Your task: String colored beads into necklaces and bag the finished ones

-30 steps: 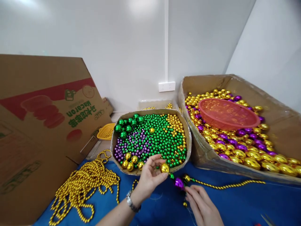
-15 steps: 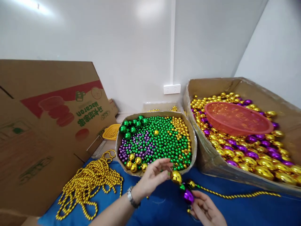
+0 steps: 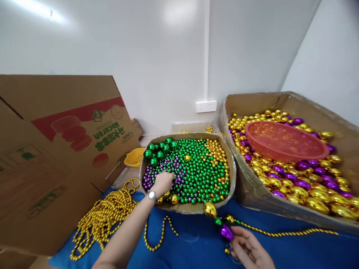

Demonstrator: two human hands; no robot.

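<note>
My left hand [image 3: 163, 182] reaches into a cardboard tray [image 3: 232, 170] of green, purple and gold beads, its fingers curled down among the purple beads [image 3: 171, 170]; what they hold is hidden. My right hand [image 3: 248, 249] is at the bottom edge, fingers pinched near a bead string [image 3: 280, 233] with a large gold ball [image 3: 209, 209], a small green bead and a purple oval bead [image 3: 226, 231] at its end. The string trails right across the blue cloth [image 3: 294, 252].
A heap of gold bead chains [image 3: 108, 216] lies on the cloth at left, next to a big printed carton [image 3: 56, 149]. At right, a large box [image 3: 303, 101] holds gold and purple oval beads and a red basin [image 3: 284, 141]. A small yellow basket [image 3: 134, 157] sits behind.
My left hand let go of the large gold ball and moved up-left into the bead tray. The right hand stays by the purple bead.
</note>
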